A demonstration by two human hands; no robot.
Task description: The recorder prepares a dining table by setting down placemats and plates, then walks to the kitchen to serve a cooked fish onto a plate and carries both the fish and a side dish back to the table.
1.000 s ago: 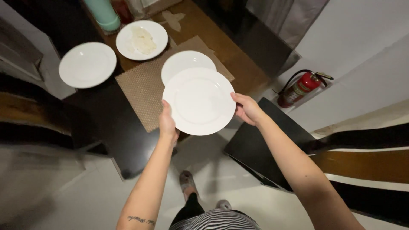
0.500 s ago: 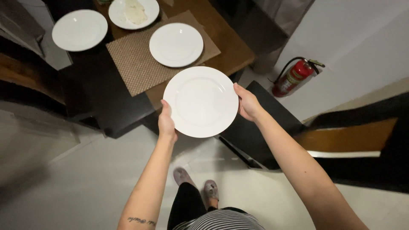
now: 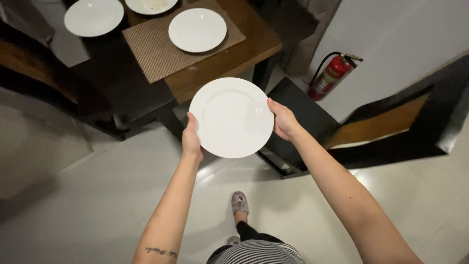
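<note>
I hold a round white plate (image 3: 231, 117) level in front of me with both hands. My left hand (image 3: 191, 139) grips its left rim and my right hand (image 3: 283, 120) grips its right rim. The plate hangs over the floor, just off the near corner of a wooden table (image 3: 229, 56). On the table a second white plate (image 3: 197, 29) rests on a woven brown placemat (image 3: 156, 49). A third white plate (image 3: 94, 16) lies further left, and the edge of another plate (image 3: 146, 6) with pale food shows at the top.
A black chair (image 3: 303, 117) stands right beside the plate. A red fire extinguisher (image 3: 330, 76) leans at the white wall behind it. Another dark chair (image 3: 97, 98) stands left of the table. My slippered foot (image 3: 239, 203) is on the pale tiled floor.
I have stepped back from the table with the plate still in both hands. The table and its plates have slid up and away in view, and the floor now fills the lower frame.
</note>
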